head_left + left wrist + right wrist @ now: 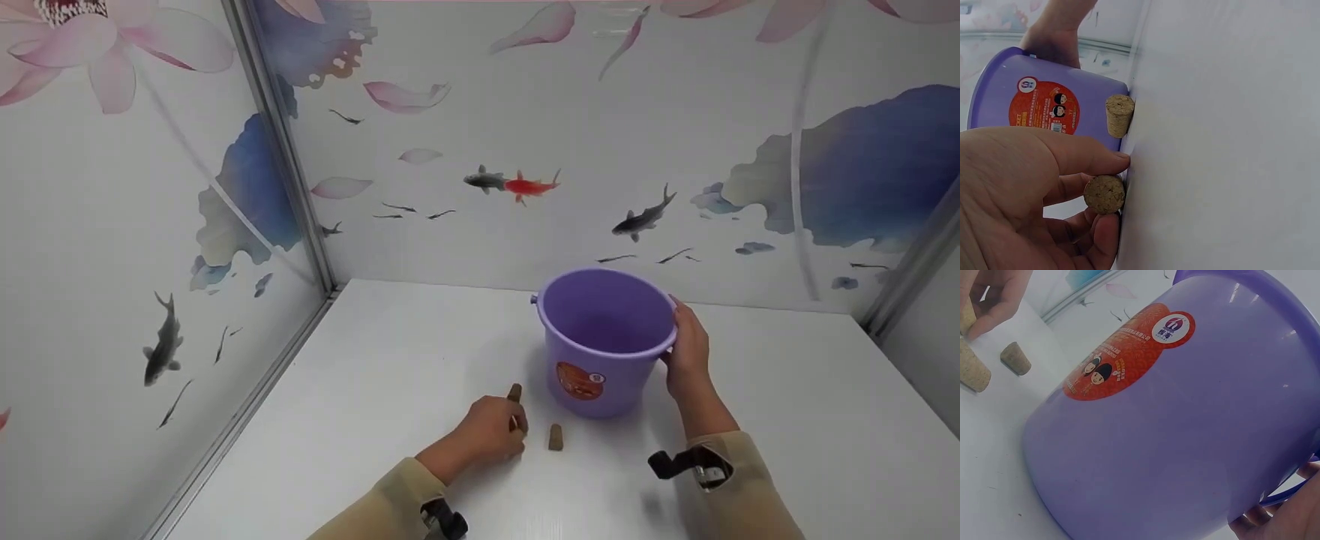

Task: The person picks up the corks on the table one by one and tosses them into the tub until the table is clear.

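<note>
My left hand [491, 429] is low over the white tabletop, with its thumb and fingers around a brown cork [1104, 194]. Just beyond those fingers, a second cork [514, 391] lies on the table. Another tapered cork [555, 437] rests to the right of this hand, in front of a purple bucket [600, 382]. The bucket stands upright with its mouth facing up and a red sticker on its side. At its right side, my right hand [688, 352] grips it by the rim, fingers partly hidden behind the wall near the blue-purple handle [1283, 495].
White panels painted with fish, petals and leaves close in the table at the back [450, 240] and left [90, 262]. A metal corner post [285, 150] joins them. White tabletop [360, 360] stretches left of the bucket. Both sleeves carry a black wrist mount [701, 465].
</note>
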Demonstrator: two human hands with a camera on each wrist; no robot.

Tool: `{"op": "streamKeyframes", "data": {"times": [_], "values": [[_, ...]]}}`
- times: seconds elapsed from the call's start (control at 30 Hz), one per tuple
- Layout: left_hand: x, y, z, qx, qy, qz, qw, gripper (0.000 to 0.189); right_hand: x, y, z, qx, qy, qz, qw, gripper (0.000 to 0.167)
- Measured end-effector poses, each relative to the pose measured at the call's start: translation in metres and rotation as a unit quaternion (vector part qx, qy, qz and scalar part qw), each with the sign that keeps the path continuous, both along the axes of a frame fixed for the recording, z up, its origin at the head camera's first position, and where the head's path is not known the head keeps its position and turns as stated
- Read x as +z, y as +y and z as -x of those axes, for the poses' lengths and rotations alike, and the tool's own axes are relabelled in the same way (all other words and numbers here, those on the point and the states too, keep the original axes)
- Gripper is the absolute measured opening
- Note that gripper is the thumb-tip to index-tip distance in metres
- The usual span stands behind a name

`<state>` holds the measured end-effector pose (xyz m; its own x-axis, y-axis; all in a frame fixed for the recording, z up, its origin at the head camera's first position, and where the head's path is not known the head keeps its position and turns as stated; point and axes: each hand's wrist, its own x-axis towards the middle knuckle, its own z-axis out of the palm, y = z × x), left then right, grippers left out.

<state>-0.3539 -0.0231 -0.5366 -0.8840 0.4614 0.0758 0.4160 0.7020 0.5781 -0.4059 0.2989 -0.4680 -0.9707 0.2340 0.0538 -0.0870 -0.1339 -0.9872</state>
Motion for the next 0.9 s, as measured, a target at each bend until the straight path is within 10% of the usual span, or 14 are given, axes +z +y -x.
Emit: {"op": "streamKeyframes", "data": {"times": [0.9], "values": [[0.0014, 0.0014, 0.0011, -0.006, 0.006, 0.017, 0.9998, 0.013, 0.0001, 0.0003, 0.0012, 0.002, 0.001, 0.009, 1.0, 0.058]]}}
